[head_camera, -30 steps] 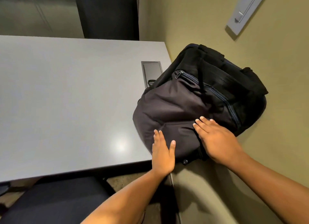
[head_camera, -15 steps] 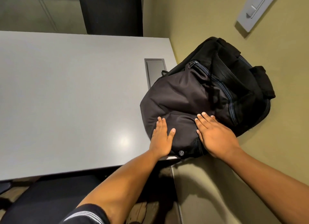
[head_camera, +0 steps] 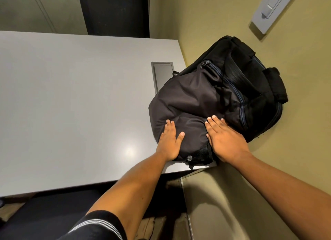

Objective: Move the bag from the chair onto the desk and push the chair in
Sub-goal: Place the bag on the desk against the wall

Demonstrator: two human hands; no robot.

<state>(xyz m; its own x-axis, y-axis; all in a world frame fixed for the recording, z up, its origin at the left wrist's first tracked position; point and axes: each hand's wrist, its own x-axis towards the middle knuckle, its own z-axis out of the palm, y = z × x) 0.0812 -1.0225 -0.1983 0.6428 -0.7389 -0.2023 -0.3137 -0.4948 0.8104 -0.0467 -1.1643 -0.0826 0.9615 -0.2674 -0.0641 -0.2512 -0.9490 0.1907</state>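
Note:
A black backpack lies on the right end of the grey desk, its top leaning against the olive wall. My left hand rests flat on the bag's near left corner, fingers together and thumb out. My right hand lies flat on the bag's near right side, fingers spread. Neither hand grips anything. The black chair seat shows below the desk's near edge at the lower left, partly hidden by my left arm.
A grey cable hatch is set into the desk, partly under the bag. The olive wall runs along the desk's right edge, with a grey wall fixture high up. A dark chair back stands beyond the desk's far edge.
The bag has slid further onto the desk, away from the near edge, with both flat hands moving forward along with it.

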